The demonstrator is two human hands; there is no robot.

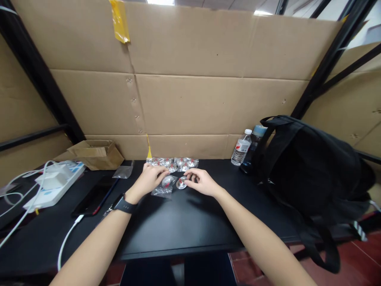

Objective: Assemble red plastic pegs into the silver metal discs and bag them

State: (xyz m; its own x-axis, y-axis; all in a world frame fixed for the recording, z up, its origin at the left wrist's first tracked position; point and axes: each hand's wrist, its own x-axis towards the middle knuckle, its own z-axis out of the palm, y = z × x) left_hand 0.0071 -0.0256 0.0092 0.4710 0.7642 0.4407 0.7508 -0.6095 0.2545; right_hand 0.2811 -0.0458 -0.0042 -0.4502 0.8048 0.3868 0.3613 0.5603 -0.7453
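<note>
My left hand [150, 178] hovers over or rests on the upper left of a clear plastic bag [162, 193]. Its fingers are loosely stretched, and no grip on the bag shows. Inside the bag is a round silvery piece [167, 182] with a red mark. Just right of it sits a loose round metal piece [181, 183], also marked red. My right hand [203, 182] is at that piece's right edge, fingers curved and thumb apart; whether it touches is unclear. Behind both hands, several bagged silvery pieces [186, 163] lie in a row.
A cardboard wall [190, 103] closes off the back of the black table [178, 226]. A water bottle [241, 147], a dark bottle [255, 143] and a black backpack [309, 174] stand right. Left are a phone [95, 194], a power strip [56, 186] with cables and a cardboard box [98, 155].
</note>
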